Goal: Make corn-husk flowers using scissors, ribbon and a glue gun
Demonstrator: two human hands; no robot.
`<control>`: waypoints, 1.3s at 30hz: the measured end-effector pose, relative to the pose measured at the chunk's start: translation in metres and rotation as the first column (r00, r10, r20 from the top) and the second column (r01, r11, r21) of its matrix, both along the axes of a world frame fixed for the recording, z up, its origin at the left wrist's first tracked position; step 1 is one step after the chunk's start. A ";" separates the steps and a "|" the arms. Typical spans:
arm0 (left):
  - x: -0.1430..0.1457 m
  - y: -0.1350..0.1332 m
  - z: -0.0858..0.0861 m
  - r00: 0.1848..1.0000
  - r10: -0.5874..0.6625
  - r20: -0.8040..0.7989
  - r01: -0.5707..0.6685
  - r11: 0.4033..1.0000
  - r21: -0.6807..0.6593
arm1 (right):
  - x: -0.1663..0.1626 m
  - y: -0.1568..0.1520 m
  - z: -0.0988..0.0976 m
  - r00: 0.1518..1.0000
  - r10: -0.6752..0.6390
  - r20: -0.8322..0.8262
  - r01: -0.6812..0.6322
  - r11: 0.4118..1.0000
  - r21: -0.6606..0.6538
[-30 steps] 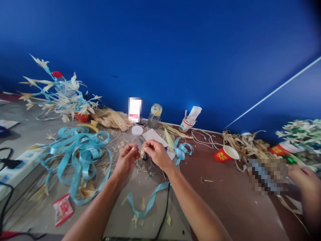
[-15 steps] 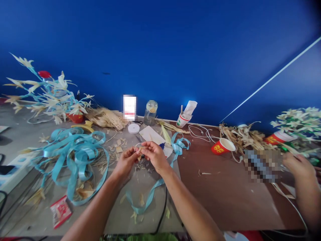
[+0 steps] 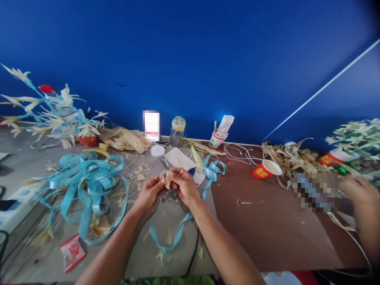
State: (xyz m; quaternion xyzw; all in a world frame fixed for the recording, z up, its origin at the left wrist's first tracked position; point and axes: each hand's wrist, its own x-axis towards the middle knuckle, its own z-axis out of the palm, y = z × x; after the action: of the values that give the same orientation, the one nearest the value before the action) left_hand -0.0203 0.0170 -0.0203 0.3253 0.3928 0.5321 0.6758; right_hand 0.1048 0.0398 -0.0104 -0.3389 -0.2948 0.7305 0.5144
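Note:
My left hand [image 3: 150, 190] and my right hand [image 3: 184, 184] meet over the grey mat [image 3: 148, 261], fingers pinched together on a small pale piece of dried husk [image 3: 168, 179] held upright between them. Husk scraps [image 3: 170, 196] lie on the mat right below. A loose light-blue ribbon strip [image 3: 172, 237] curls on the mat under my forearms.
A pile of light-blue ribbon [image 3: 89, 182] lies left, husk flowers [image 3: 50, 114] behind it. A jar [image 3: 177, 131], white paper cup [image 3: 216, 139], red cup [image 3: 265, 169] and husk heaps [image 3: 292, 158] stand along the back. Another person's hand [image 3: 358, 190] works at the right edge.
My hands have closed in on each other and the husk piece now stands upright between the fingertips. The view has drifted slightly right; the other person's hand shifted a little.

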 end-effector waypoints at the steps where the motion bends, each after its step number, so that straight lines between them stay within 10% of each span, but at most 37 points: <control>1: 0.000 0.000 -0.001 1.000 -0.016 -0.024 0.017 1.000 0.008 | 0.000 0.001 -0.001 0.999 -0.031 0.034 0.030 0.999 0.023; 6: -0.001 0.004 -0.006 0.991 -0.062 -0.117 0.068 0.997 0.043 | 0.001 0.002 -0.003 0.973 -0.124 0.194 0.102 0.988 0.116; 15: -0.001 -0.002 -0.001 0.987 -0.157 -0.035 0.160 0.981 0.112 | -0.002 -0.005 0.003 0.993 0.009 -0.122 -0.019 0.997 -0.076; 31: -0.003 -0.003 -0.006 0.994 0.017 -0.104 -0.003 0.990 0.139 | -0.001 -0.005 0.000 0.973 0.095 -0.209 -0.113 0.991 -0.075; 39: -0.012 0.005 -0.011 0.987 0.112 -0.112 -0.105 0.992 0.067 | 0.006 -0.006 -0.003 0.987 0.142 0.072 -0.140 0.990 -0.033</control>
State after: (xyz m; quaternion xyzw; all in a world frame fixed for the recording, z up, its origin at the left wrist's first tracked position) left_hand -0.0323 0.0221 -0.0312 0.3541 0.4321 0.5599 0.6119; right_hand 0.1106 0.0336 -0.0134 -0.3512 -0.3270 0.7560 0.4452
